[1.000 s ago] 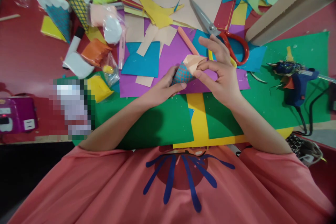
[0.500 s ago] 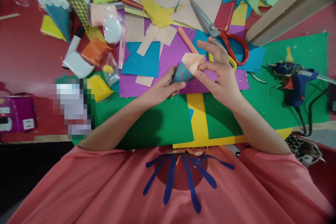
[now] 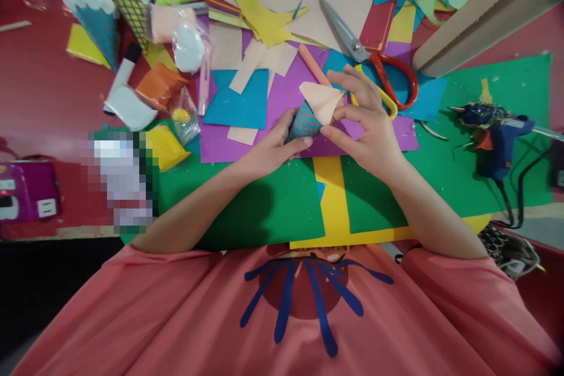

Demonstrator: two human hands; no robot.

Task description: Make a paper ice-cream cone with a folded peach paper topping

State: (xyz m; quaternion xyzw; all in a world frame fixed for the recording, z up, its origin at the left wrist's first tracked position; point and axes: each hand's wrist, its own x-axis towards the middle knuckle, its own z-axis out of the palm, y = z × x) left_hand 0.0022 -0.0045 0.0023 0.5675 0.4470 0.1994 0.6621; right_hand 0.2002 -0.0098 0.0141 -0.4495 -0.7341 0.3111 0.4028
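My left hand (image 3: pixel 277 151) is wrapped round a small blue paper cone (image 3: pixel 305 122) with a reddish-brown grid drawn on it. From the cone's wide end sticks a folded piece of peach paper (image 3: pixel 322 100), pointed at its outer corner. The thumb and index finger of my right hand (image 3: pixel 372 132) pinch this peach paper at its right side, while the other fingers stay raised. Beneath the hands lies a purple sheet (image 3: pixel 282 100). Just beyond the right fingers are yellow-handled scissors (image 3: pixel 390 107), partly hidden, and large red-handled scissors (image 3: pixel 405 85).
At right a blue glue gun (image 3: pixel 500 144) rests on a green sheet (image 3: pixel 476 188). A peach paper roll (image 3: pixel 467 17) stands behind it. On the left are decorated paper cones (image 3: pixel 97 26), clay packets (image 3: pixel 161 87), a marker (image 3: pixel 126 73) and a pixelated object (image 3: pixel 123 182).
The peach paper has turned and opened out slightly at the cone's mouth, its upper edge shifting left and up. My right fingers moved a little with it; my left hand stays put.
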